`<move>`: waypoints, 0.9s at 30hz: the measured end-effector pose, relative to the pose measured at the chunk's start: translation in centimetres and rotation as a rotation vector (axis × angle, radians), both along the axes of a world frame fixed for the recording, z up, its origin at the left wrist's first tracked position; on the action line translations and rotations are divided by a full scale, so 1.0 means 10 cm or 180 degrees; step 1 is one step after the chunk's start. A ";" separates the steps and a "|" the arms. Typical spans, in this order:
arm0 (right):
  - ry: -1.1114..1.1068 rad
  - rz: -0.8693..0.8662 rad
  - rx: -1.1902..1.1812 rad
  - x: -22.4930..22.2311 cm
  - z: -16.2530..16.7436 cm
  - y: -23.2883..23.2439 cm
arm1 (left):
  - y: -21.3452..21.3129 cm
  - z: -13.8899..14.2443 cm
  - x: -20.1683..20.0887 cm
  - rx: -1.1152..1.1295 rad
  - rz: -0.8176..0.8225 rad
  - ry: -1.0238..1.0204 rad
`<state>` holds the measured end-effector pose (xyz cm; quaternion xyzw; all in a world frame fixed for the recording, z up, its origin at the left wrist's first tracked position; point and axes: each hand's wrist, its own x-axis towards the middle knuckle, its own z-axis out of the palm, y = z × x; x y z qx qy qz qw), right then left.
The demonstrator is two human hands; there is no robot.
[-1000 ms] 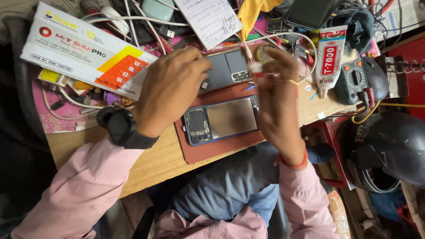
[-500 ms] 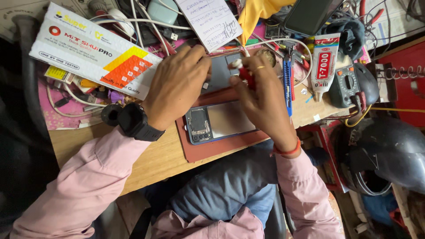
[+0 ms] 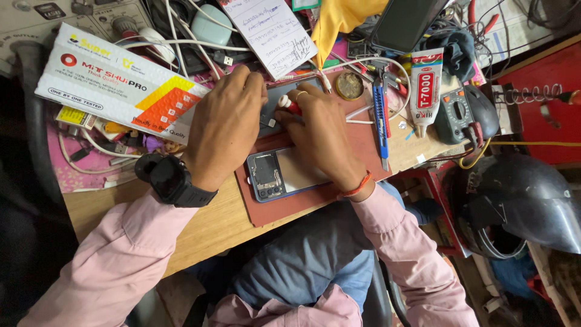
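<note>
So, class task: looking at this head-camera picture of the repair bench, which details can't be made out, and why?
- Grey part under both hands: the left hand and right hand cover most of it.
- Red-and-white tool: its tip is hidden between the fingers.
- Opened phone: its right end lies under the right wrist.
- Dark helmet: cut off by the right edge.

The far side of the worktop (image 3: pixel 200 233) is packed. A long white box (image 3: pixel 115 85) blocks the far left, with cables (image 3: pixel 181 42) and a paper note (image 3: pixel 272 33) behind it. On the right, a blue knife (image 3: pixel 379 115), a glue tube (image 3: pixel 425 88) and a grey meter (image 3: pixel 455 115) stand close together. Both hands, left hand (image 3: pixel 227 130) and right hand (image 3: pixel 321 136), fill the middle, over the open phone (image 3: pixel 281 175) on the red mat (image 3: pixel 363 142). Only the bare wood strip at the near left gives room to pass.
</note>
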<state>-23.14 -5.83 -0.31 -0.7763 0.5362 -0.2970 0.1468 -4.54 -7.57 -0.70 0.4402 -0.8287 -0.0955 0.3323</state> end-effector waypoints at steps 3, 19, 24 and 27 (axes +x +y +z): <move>0.0267 0.0068 -0.0035 0.01 0.00 -0.01 | -0.01 0.00 0.00 -0.0042 -0.0010 -0.0013; -0.0756 -0.1041 0.0972 -0.90 0.13 0.80 | 0.27 0.08 -0.29 -0.0005 -0.0597 0.0145; -0.0216 -0.0861 0.0445 -0.83 0.03 0.94 | 0.38 0.08 -0.37 -0.0022 -0.0893 0.0194; -0.0247 -0.0664 0.0367 -0.80 0.04 0.92 | 0.37 0.08 -0.40 0.0022 -0.0897 0.0119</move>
